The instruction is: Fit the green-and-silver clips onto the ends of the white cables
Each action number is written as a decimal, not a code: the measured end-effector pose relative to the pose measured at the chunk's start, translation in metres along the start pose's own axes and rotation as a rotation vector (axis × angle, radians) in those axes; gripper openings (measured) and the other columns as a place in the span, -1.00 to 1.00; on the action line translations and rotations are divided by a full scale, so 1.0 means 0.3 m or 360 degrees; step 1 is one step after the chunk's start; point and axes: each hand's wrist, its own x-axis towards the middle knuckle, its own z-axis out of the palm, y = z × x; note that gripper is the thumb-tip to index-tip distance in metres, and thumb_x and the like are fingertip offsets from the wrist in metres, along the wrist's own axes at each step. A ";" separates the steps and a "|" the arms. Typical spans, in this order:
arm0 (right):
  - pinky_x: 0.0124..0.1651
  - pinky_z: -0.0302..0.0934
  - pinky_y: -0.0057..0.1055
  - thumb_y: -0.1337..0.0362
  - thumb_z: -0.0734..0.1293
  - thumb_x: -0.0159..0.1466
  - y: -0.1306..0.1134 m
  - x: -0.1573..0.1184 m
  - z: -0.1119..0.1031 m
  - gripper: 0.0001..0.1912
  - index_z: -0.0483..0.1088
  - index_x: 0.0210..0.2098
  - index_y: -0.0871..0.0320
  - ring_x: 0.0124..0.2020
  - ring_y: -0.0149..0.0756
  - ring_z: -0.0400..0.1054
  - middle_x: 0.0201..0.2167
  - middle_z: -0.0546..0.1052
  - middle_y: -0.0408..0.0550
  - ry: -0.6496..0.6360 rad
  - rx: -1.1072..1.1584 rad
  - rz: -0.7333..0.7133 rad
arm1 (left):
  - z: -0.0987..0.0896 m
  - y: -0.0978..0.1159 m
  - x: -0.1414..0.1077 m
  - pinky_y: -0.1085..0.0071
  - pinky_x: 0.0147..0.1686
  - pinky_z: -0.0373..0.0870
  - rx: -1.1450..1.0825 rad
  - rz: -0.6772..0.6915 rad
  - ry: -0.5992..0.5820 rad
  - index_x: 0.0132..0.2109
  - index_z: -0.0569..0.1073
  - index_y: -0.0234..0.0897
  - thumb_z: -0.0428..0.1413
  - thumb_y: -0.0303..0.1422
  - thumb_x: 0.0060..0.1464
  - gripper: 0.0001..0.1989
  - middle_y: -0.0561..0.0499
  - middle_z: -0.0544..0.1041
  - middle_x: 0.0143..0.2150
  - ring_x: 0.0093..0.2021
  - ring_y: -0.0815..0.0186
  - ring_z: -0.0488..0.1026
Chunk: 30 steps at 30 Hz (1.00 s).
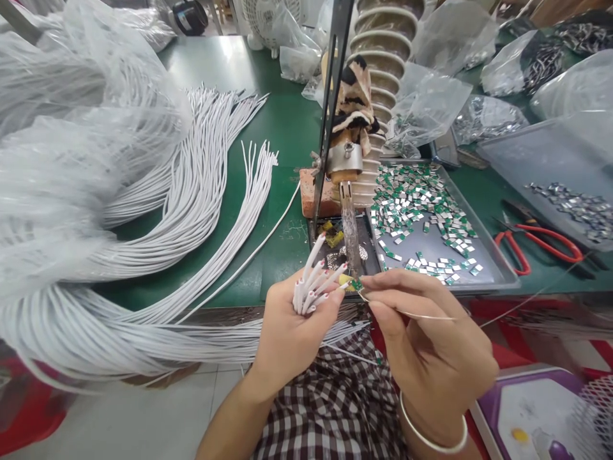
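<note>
My left hand (292,332) is closed round a bunch of white cables (313,281), their reddish cut ends pointing up. In the fingers of my right hand (426,332) are a small green circuit board (357,284) and a thin solder wire (416,315), which runs back across the hand. The board lies at the tip of one white cable held by my left thumb. Right above it is the tip of a soldering iron (351,230), clamped pointing down on a black stand (330,96).
Long white cables (191,249) cover the table's left side. A metal tray of green boards (495,271) stands behind my right hand, with red-handled pliers (550,235) beside it. A brick (311,191) and a ribbed hose (383,51) are behind the iron.
</note>
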 end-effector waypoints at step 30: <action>-0.17 0.52 -0.31 0.49 0.42 0.21 0.023 -0.013 0.053 -0.75 0.55 -0.18 0.03 -0.26 -0.30 0.56 -0.27 0.64 -0.12 0.0246 -0.0155 -0.0009 | 0.001 0.009 0.025 0.49 -0.35 0.43 -0.0410 -0.0090 -0.0115 -0.41 0.48 -0.28 0.21 -0.49 0.06 -0.89 0.01 0.57 -0.34 -0.35 0.36 0.50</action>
